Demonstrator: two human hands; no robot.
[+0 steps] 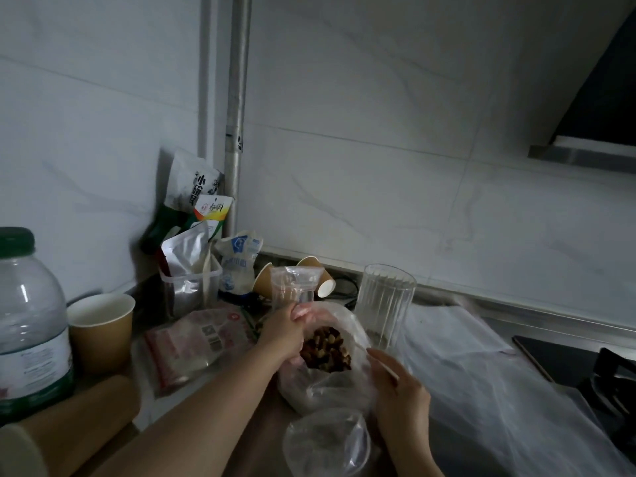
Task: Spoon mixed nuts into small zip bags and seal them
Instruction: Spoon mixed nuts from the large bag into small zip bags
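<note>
A large clear plastic bag (320,390) lies open on the counter with brown mixed nuts (327,349) showing inside. My left hand (284,330) grips a small clear zip bag (292,287) and holds it upright just above the big bag's far-left edge. My right hand (401,390) holds a thin pale spoon handle (383,364) at the big bag's right side; the spoon's bowl is hidden. A second clear bag (327,442) sits near the front edge.
A ribbed glass (383,304) stands right of the nuts. Paper cups (101,330) and a water bottle (31,325) stand left, a wooden rolling pin (82,414) in front. Snack packets (199,339) crowd the corner. Plastic sheet (481,373) covers the right counter beside a stove (605,373).
</note>
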